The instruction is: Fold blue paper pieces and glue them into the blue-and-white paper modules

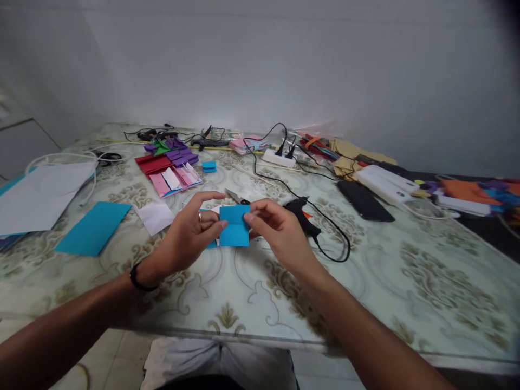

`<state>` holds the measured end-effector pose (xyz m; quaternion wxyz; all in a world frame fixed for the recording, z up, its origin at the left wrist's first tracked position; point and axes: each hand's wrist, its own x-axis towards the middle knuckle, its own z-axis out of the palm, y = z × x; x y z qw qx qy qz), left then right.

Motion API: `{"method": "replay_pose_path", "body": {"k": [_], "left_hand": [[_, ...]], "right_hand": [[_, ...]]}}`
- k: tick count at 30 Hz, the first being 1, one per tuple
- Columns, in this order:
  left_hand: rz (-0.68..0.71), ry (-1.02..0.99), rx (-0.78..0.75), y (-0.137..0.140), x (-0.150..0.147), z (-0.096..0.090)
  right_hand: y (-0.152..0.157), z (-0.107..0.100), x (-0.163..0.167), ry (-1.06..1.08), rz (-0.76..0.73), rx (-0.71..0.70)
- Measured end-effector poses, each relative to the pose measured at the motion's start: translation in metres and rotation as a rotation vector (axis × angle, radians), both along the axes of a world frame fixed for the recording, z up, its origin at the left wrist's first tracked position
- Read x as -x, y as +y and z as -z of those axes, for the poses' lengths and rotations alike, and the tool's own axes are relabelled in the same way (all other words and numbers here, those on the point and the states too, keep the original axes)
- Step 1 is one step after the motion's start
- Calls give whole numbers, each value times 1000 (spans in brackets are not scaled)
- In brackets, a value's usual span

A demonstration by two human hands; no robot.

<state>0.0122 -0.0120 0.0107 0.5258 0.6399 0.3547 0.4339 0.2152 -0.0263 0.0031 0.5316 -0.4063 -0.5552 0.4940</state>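
A small square of blue paper [234, 230] with a crease across it is held up between my two hands. My left hand [194, 230] pinches its left edge between thumb and fingers, the index finger stretched out above. My right hand [280, 230] grips the upper right edge. Behind the square, more blue and white paper shows in part. Just beyond lies the blade of a scissors- or knife-like tool [235, 196], its handle partly hidden. A white paper piece [155, 218] rests left of my left hand, and a larger blue sheet [93, 228] lies farther left.
A black glue gun [303, 216] with a looping cord lies right of my right hand. Behind stand folded coloured papers [174, 179], a small blue folded piece [209, 167] and a white power strip [279, 158]. A black phone [364, 201] and white sheets [44, 195] flank the table.
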Motion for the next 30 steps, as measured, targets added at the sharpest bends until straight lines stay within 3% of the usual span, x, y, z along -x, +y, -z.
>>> {"method": "replay_pose_path", "body": {"k": [17,24,30], "left_hand": [[18,0,130,5,1,8],[8,-5,86,5,0,7],[6,87,15,5,3,6]], "right_hand": [[1,2,0,-119,59,-84],[0,2,1,-138,30,-60],[0,6,0,-313,-66,7]]}}
